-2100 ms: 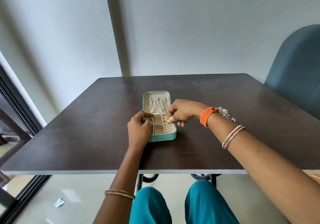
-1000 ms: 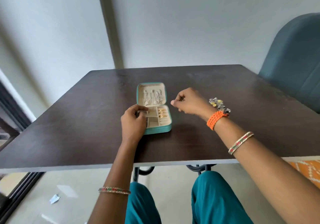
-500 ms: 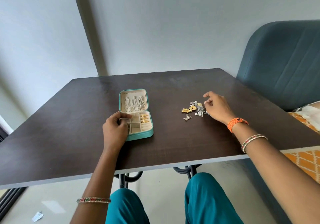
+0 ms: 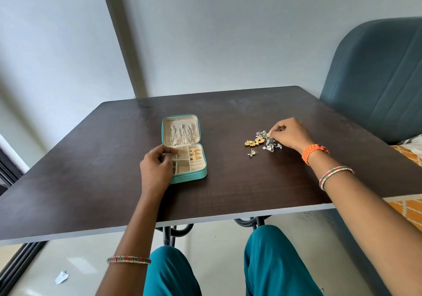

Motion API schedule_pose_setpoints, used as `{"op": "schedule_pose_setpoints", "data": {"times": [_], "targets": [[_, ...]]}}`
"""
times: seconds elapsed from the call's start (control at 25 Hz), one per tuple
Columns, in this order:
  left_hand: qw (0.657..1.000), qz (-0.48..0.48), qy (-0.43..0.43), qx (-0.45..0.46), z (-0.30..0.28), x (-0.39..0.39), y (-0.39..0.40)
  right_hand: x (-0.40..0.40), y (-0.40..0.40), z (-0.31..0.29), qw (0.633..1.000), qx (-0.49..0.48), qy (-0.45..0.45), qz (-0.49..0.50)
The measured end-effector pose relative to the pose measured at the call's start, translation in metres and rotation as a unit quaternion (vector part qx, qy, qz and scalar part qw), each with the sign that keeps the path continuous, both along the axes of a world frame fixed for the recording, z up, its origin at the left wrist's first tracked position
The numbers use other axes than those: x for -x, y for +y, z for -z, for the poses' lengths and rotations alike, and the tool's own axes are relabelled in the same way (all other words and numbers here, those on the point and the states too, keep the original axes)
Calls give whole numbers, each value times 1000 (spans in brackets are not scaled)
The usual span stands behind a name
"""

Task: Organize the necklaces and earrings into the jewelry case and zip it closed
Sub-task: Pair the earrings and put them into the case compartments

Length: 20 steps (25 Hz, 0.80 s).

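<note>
Head view, only view. Jewelry case (image 4: 184, 145) lies open at centre frame on the dark table (image 4: 228, 181), lid flat toward the wall. Necklaces (image 4: 182, 134) hang in the lid. A few gold earrings (image 4: 196, 154) sit in the right-hand compartments of the base; the other compartments look unfilled.

Left hand (image 4: 157, 167) rests on the case's near-left corner, fingers curled over the rim, gripping it in place.

Right hand (image 4: 288, 133), right of centre, fingers curled and pinching at the far edge of the loose earring pile (image 4: 262, 141). Which piece is pinched: too small to tell. The pile is well apart from the case.

Status (judged): necklaces done, earrings partly done, zip not yet closed.

Risks:
- pieces in the pile look tangled, so lifting one may drag neighbours and scatter them;
- small studs could drop on the carry to the case;
- anything left proud of a compartment could foul the zip.
</note>
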<state>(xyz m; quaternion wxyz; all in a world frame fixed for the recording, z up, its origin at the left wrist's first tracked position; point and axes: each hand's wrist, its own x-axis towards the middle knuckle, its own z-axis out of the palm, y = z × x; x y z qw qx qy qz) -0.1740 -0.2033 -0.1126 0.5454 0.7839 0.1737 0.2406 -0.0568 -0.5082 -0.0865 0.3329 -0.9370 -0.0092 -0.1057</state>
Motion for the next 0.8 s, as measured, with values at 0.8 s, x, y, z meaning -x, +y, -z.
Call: {"op": "schedule_pose_setpoints", "data": {"times": [0.8], "targets": [[1000,-2,-9,-14,0,0,0,64,126,-60,933,11,230,-277]]}}
